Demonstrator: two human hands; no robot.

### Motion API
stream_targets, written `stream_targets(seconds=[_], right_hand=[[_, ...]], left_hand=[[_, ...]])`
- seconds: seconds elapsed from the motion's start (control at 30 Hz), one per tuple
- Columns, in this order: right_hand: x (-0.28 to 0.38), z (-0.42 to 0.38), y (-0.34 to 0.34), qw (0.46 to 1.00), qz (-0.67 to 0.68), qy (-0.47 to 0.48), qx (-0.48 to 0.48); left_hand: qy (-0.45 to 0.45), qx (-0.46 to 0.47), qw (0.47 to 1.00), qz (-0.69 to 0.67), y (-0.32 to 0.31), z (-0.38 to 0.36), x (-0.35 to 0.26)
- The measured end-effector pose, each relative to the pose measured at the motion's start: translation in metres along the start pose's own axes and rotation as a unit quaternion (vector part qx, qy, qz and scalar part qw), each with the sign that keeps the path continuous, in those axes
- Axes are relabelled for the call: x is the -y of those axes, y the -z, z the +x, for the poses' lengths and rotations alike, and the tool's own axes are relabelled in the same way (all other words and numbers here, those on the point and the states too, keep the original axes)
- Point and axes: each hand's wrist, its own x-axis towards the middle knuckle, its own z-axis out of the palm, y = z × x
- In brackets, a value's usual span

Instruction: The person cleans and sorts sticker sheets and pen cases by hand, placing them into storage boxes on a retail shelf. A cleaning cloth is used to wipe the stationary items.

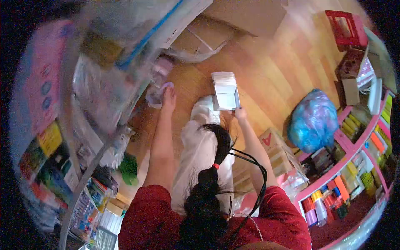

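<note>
My right hand (pixel 239 113) grips the near right corner of an open white box (pixel 227 101), held above the floor beside my knee. A row of thin white pieces (pixel 223 78) stands upright in its far part; the near part shows a bare white bottom. My left hand (pixel 168 99) reaches forward on the other side, fingers closed around the edge of a pale purple item (pixel 168 85) that looks like soft plastic. Next to it lies a crumpled translucent plastic bag (pixel 154 96). My left fingertips are small and partly blurred.
Cardboard boxes (pixel 208 35) stand ahead on the wooden floor (pixel 266 71). To the right are a blue plastic bag (pixel 314 121), a carton (pixel 273 146) and a pink shelf (pixel 348 156) of small goods. Plastic-wrapped stock (pixel 102 79) crowds the left. Hair and black cords hang in view.
</note>
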Motion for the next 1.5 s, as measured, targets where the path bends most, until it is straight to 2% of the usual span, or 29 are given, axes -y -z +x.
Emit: stream_targets(seconds=[0.07, 0.13, 0.17, 0.27, 0.33, 0.43, 0.53, 0.57, 0.6, 0.7, 0.77, 0.83, 0.87, 0.9, 0.93, 0.97, 1.0, 1.1, 1.13, 1.17, 1.23, 1.27, 1.3, 1.4, 1.43, 1.5], right_hand=[[0.004, -0.039, 0.018, 1.0, 0.021, 0.017, -0.011], [-0.001, -0.071, 0.044, 0.999, 0.025, 0.035, -0.029], [-0.004, -0.084, 0.059, 0.998, 0.006, 0.052, -0.029], [-0.005, -0.138, 0.096, 0.993, -0.036, 0.114, -0.024], [0.037, -0.208, 0.114, 0.983, -0.037, 0.178, -0.011], [0.089, -0.306, 0.137, 0.946, -0.181, 0.254, -0.086], [0.124, -0.388, 0.154, 0.909, -0.239, 0.332, -0.085], [0.128, -0.409, 0.159, 0.892, -0.268, 0.355, -0.079], [0.142, -0.459, 0.155, 0.893, -0.234, 0.38, -0.048], [0.178, -0.556, 0.151, 0.906, -0.183, 0.379, 0.049], [0.193, -0.6, 0.145, 0.866, -0.214, 0.448, 0.067], [0.21, -0.649, 0.13, 0.794, -0.341, 0.503, 0.019], [0.21, -0.643, 0.125, 0.797, -0.302, 0.519, 0.063], [0.213, -0.68, 0.116, 0.766, -0.375, 0.521, 0.036], [0.221, -0.685, 0.114, 0.726, -0.397, 0.559, 0.055], [0.222, -0.717, 0.097, 0.715, -0.385, 0.571, 0.122], [0.217, -0.755, 0.075, 0.722, -0.399, 0.545, 0.148], [0.197, -0.796, 0.024, 0.645, -0.459, 0.582, 0.185], [0.185, -0.802, 0.005, 0.616, -0.444, 0.615, 0.211], [0.169, -0.81, -0.045, 0.588, -0.47, 0.623, 0.213], [0.13, -0.835, -0.094, 0.522, -0.496, 0.657, 0.222], [0.106, -0.858, -0.118, 0.55, -0.499, 0.621, 0.25], [0.086, -0.872, -0.14, 0.526, -0.5, 0.633, 0.27], [0.028, -0.91, -0.202, 0.46, -0.498, 0.666, 0.31], [0.008, -0.922, -0.22, 0.426, -0.461, 0.703, 0.334], [-0.028, -0.942, -0.252, 0.437, -0.465, 0.664, 0.391]], left_hand=[[-0.051, 0.149, 0.973, 0.167, 0.025, -0.026, 0.02], [0.006, 0.175, 0.968, 0.18, 0.022, -0.071, 0.022], [0.091, 0.13, 0.981, 0.111, 0.011, -0.094, 0.027], [0.108, 0.254, 0.906, 0.321, -0.014, -0.173, 0.003], [0.096, 0.276, 0.909, 0.297, -0.031, -0.228, -0.021], [0.038, 0.297, 0.921, 0.25, -0.047, -0.299, -0.052], [0.024, 0.322, 0.927, 0.192, -0.046, -0.371, -0.1], [0.008, 0.327, 0.926, 0.189, -0.044, -0.387, -0.111], [-0.007, 0.328, 0.925, 0.189, -0.044, -0.42, -0.134], [-0.06, 0.371, 0.919, 0.115, -0.041, -0.544, -0.21], [-0.093, 0.419, 0.903, 0.025, -0.026, -0.594, -0.233], [-0.006, 0.488, 0.873, -0.006, -0.003, -0.568, -0.226], [-0.043, 0.484, 0.873, -0.041, 0.007, -0.591, -0.236], [-0.084, 0.474, 0.873, -0.073, 0.017, -0.623, -0.235], [-0.105, 0.404, 0.906, -0.074, 0.021, -0.633, -0.23], [-0.122, 0.328, 0.933, -0.081, 0.036, -0.64, -0.224], [-0.161, 0.287, 0.938, -0.109, 0.056, -0.669, -0.23], [-0.281, 0.203, 0.922, -0.172, 0.117, -0.724, -0.234], [-0.351, 0.165, 0.903, -0.187, 0.142, -0.719, -0.227], [-0.398, 0.129, 0.884, -0.209, 0.186, -0.695, -0.232], [-0.374, 0.117, 0.882, -0.263, 0.249, -0.738, -0.237], [-0.368, 0.12, 0.873, -0.296, 0.281, -0.759, -0.238], [-0.4, 0.096, 0.858, -0.308, 0.31, -0.768, -0.237], [-0.428, 0.022, 0.838, -0.337, 0.391, -0.788, -0.227], [-0.417, 0.012, 0.833, -0.364, 0.419, -0.793, -0.222], [-0.39, 0.002, 0.82, -0.419, 0.466, -0.803, -0.216]])
